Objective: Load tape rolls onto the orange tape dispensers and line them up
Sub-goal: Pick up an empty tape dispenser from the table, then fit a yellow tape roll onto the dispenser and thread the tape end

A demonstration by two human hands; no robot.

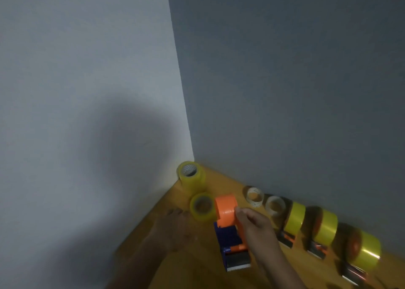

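While the picture is dim and soft with motion blur, the layout reads clearly enough across the wooden desk [197, 258]. Farthest left, the left hand [175, 227] lies flat with fingers straight toward the corner, grasping nothing; it seems to rest on the wood, though blur makes that uncertain. Just beyond its fingertips sits a single yellow tape roll [202, 206], and behind that, in the corner, a stack of yellow rolls [192, 175]. These are glossy film wound on stiff cardboard cores: light, rigid as hoops, slick on the outer face, so I judge them best taken across the width with the thumb inside the core.

Next comes the empty dispenser [230, 229], an orange plastic hub on a dark blue frame with a toothed metal blade at the near end. The right hand [254, 223] grips it at the hub, fingers curled on the orange rim. It is hard, light plastic; hold the frame or hub and keep skin off the teeth.

Right of it lie two bare cardboard cores [264, 200], then three loaded dispensers [324, 229] lined along the wall.
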